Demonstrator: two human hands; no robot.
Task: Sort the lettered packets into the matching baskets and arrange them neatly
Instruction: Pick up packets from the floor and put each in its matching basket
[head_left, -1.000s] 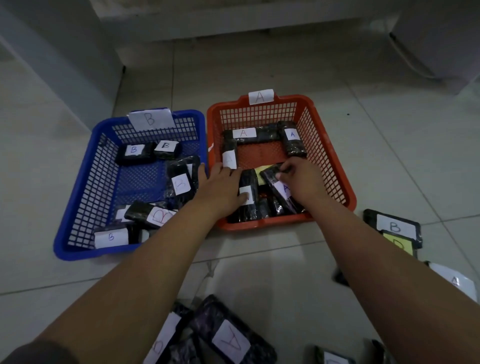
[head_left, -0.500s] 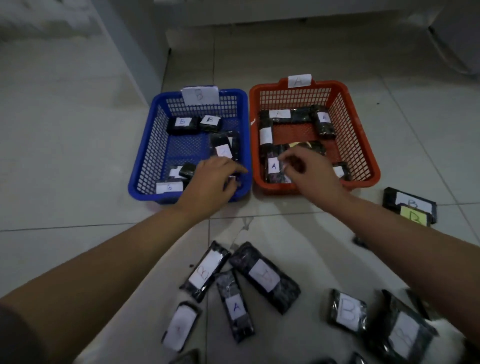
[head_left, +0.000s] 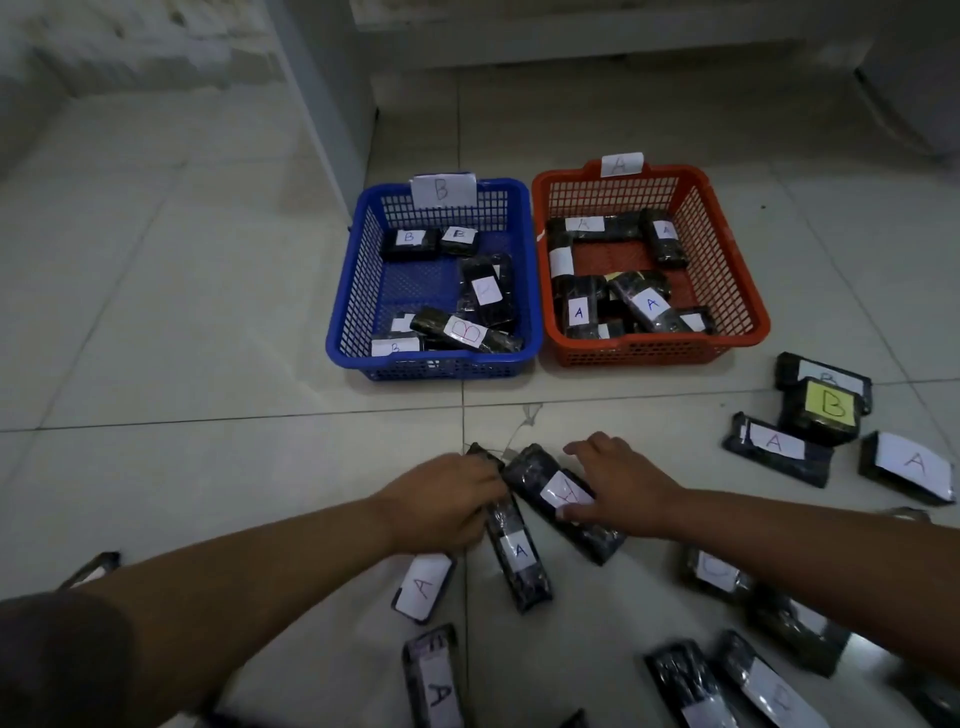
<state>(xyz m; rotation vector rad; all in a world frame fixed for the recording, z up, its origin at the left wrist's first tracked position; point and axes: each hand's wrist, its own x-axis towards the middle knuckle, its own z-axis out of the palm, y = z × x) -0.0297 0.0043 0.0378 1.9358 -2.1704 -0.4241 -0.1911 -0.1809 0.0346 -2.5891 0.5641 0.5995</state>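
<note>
Both hands have come back from the baskets to the loose packets on the floor in front of me. My left hand (head_left: 447, 506) curls round the far end of a narrow packet marked A (head_left: 514, 551), and my right hand (head_left: 618, 486) lies over a wider packet (head_left: 563, 504) just beside it, thumb at its label, though I cannot tell whether it grasps or only presses. These film-wrapped blocks look light, stiff and a little slick, so I judge the long edges the best hold. Beyond my hands stand two baskets: blue basket B (head_left: 436, 364) with about six packets, red basket A (head_left: 654, 351) with about six. Roughly fourteen packets lie unsorted around my hands.
</note>
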